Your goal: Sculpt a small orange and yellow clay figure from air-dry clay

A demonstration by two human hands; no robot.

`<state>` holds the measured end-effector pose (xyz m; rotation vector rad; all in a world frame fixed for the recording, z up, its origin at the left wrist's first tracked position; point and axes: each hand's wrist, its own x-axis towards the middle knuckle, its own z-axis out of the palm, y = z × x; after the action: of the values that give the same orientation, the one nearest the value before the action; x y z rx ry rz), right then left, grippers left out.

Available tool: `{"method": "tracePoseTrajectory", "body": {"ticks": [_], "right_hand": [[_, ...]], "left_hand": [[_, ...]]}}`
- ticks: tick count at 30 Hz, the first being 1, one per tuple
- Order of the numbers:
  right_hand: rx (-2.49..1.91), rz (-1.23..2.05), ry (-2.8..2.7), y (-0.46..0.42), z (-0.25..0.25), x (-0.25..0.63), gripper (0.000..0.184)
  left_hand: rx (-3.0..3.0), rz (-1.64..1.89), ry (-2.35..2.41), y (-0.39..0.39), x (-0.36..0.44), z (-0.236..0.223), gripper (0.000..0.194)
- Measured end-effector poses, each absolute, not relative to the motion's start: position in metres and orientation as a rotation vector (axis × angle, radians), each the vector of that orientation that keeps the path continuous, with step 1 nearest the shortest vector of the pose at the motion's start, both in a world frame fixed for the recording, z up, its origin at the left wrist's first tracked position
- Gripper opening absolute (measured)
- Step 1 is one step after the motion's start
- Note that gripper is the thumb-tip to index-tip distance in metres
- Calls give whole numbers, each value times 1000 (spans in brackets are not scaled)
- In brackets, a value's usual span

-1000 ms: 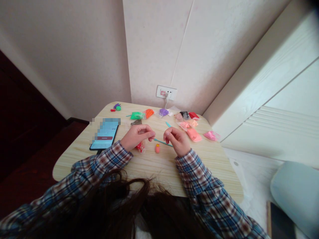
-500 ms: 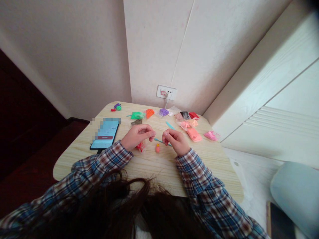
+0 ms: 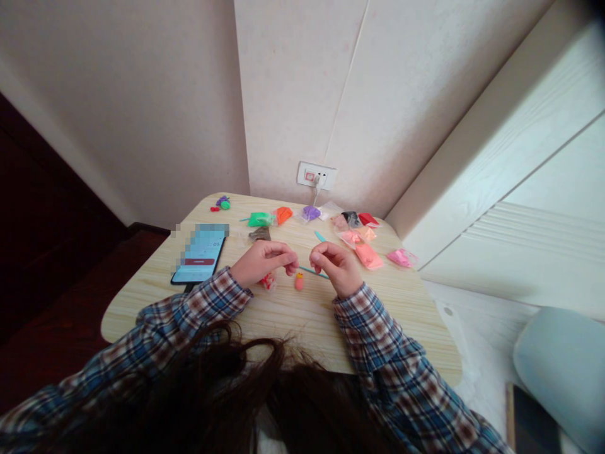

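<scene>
Above the table's middle, my left hand (image 3: 268, 261) is closed, thumb pressed to the fingertips. A short gap away, my right hand (image 3: 338, 266) is closed in a similar pinch. Whatever either pinch holds is too small to make out. Just below the gap stands a small salmon-pink clay figure (image 3: 299, 282) with a yellow top. Behind it lies a thin blue modelling tool (image 3: 313, 272), partly hidden by my hands. A bag with red clay (image 3: 268, 282) lies under my left hand.
A phone (image 3: 201, 255) lies at the left of the table (image 3: 397, 315). Bags of clay line the back, among them green (image 3: 259, 219), purple (image 3: 311, 213) and salmon (image 3: 368, 256). Small clay pieces (image 3: 224, 204) sit at the back left. A plugged-in wall socket (image 3: 316, 176) is behind.
Both hands have shifted slightly; my left hand has come a little right and down, covering one end of the blue tool. The clay figure has stayed put.
</scene>
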<state>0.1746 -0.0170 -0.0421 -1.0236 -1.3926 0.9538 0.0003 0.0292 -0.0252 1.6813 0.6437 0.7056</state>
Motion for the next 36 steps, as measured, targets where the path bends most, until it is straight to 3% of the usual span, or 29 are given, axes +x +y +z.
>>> {"method": "tracePoseTrajectory", "body": {"ticks": [10, 36], "right_hand": [[-971, 915, -1465, -21, -45, 174, 30], [-793, 1850, -892, -10, -48, 183, 47]], "left_hand": [[1615, 721, 614, 28, 2, -26, 18], [1737, 1065, 673, 24, 2, -22, 9]]}}
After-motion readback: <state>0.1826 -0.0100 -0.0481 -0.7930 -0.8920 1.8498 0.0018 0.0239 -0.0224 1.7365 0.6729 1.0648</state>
